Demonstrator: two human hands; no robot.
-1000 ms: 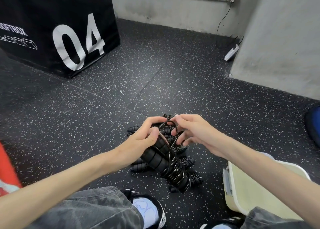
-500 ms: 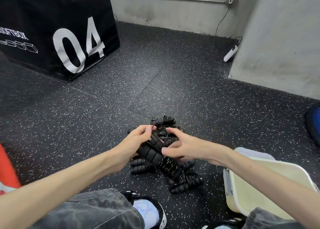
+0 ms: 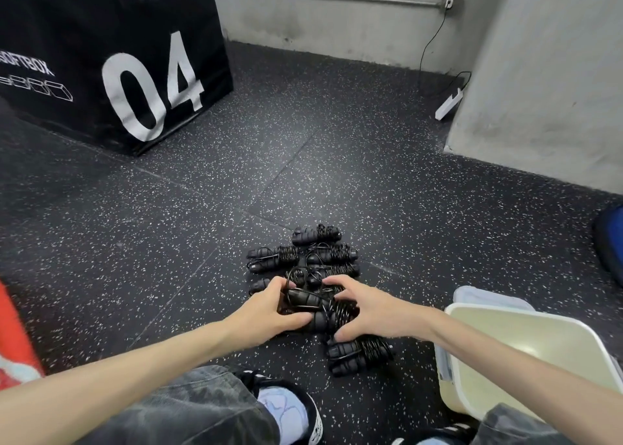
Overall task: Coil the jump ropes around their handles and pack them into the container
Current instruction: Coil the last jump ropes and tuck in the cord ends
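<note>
Speckled black rubber flooring (image 3: 168,208) is seen beneath everything, with a black box marked 04 (image 3: 111,60) far beyond the pile; a heap of coiled jump ropes (image 3: 313,259) is gathered on the floor just left of the pale container (image 3: 526,313), whose visible interior is seen bare; packing is judged not yet begun, while the ropes in view appear already wound. One bundle (image 3: 320,310) is gripped at the near edge of the pile; the left hand (image 3: 269,310) is curled round its left end, the right hand (image 3: 364,310) round its coiled right end. Its long axis is laid roughly left to right, tilted slightly toward the container; another bundle (image 3: 357,357) is left nearest the container.
</note>
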